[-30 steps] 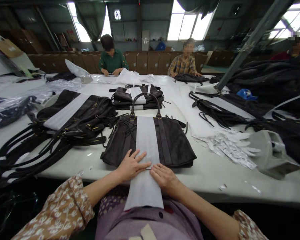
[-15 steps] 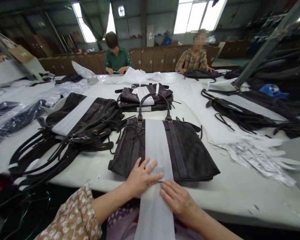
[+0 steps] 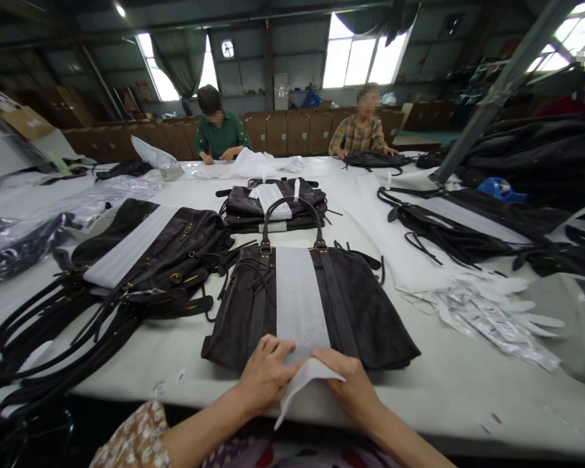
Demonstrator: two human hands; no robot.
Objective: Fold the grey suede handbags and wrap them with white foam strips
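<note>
White papery strip runs down the dark handbag, which lies near the front edge of the pale table. The right hand pinches the strip's loose, folded end — the left hand curls beside it, touching the strip, its grip unclear — and more dark bags lie leftward.

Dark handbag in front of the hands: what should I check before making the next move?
1. Handbag lying on the white table: ok.
2. White wrapping strip running between the bag's two strap bands: ok.
3. Carrying handle off the strip: ok, it loops away beyond the top edge.
4. Left hand and right hand at the strip's near end: ok.
5. Strip's near end flat: not ok, it is folded up.
6. Bag's underside: cannot tell, hidden.
</note>
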